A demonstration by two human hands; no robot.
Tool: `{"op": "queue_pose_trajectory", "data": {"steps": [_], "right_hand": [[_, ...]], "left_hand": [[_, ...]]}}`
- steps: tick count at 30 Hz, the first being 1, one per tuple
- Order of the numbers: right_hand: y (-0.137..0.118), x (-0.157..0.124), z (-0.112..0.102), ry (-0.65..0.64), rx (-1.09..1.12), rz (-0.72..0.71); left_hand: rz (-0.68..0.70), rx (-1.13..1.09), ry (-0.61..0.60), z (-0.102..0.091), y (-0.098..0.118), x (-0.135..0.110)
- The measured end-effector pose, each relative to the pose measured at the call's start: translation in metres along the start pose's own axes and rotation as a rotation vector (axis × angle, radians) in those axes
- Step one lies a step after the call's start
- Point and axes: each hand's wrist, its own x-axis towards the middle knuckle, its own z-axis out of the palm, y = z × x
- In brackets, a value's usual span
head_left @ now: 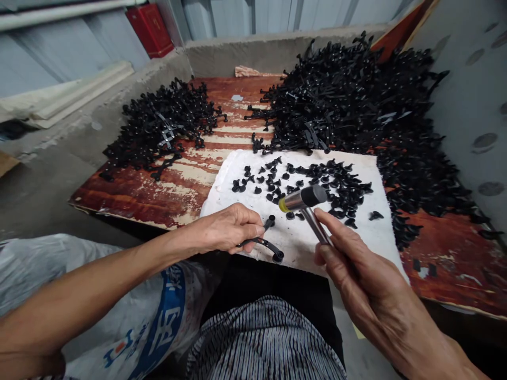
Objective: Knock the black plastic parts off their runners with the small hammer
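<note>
The left hand (233, 228) pinches a slim, curved black plastic piece (271, 247) with a round end between thumb and forefinger, above the near edge of the cloth. A second black limb rises from the same grip; whether both form one piece cannot be told. The right-hand (356, 274) fingers wrap the metal handle of a two-faced hammer (297, 201), with the forefinger laid along it. The hammer's bright metal head has one black face and one yellow face; it hides some of the small, black, disc-based parts (348, 184) scattered below.

These parts lie on a white cloth (222, 198) spread over a worn red-brown wooden board (130, 195). A large heap of black pieces (336, 95) covers the board behind and to the right of the cloth. A smaller black heap (162, 124) occupies the far left. A white plastic bag with a blue band (174, 306) stands below the left forearm. A grey panel with dark round marks (483, 95) bounds the right side.
</note>
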Motion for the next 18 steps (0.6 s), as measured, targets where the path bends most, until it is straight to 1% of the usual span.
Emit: {"op": "queue_pose_trajectory", "data": {"steps": [3, 6, 7, 8, 11, 12, 13, 15, 16, 17, 18], "right_hand": [[0.0, 0.004, -0.002, -0.038, -0.067, -0.117], [0.0, 0.006, -0.005, -0.134, -0.097, -0.144], [-0.001, 0.006, -0.007, -0.142, -0.097, -0.152], [-0.003, 0.006, -0.009, -0.12, -0.097, -0.166], [-0.005, 0.006, -0.012, 0.005, -0.103, -0.203], [-0.005, 0.006, -0.012, 0.004, -0.117, -0.201], [-0.004, 0.007, -0.011, -0.024, -0.135, -0.194], [-0.002, 0.008, -0.01, -0.121, -0.148, -0.178], [-0.002, 0.008, -0.01, -0.13, -0.135, -0.179], [-0.003, 0.008, -0.009, -0.107, -0.112, -0.184], [-0.004, 0.007, -0.009, -0.052, -0.082, -0.184]], "left_hand": [[-0.004, 0.004, -0.007, 0.0, 0.001, 0.0], [0.003, 0.044, -0.002, 0.0, 0.001, 0.0], [0.003, 0.063, 0.002, 0.0, 0.001, 0.0], [0.002, 0.079, 0.007, 0.0, 0.001, 0.0], [0.005, 0.098, 0.021, 0.001, 0.001, 0.0], [0.008, 0.094, 0.02, 0.001, 0.002, 0.0], [0.011, 0.089, 0.018, 0.001, 0.002, -0.001], [0.015, 0.084, 0.013, 0.001, 0.002, -0.001], [0.014, 0.08, 0.014, 0.001, 0.003, -0.001], [0.014, 0.076, 0.016, 0.001, 0.003, -0.001], [0.016, 0.075, 0.018, 0.001, 0.003, -0.002]]}}
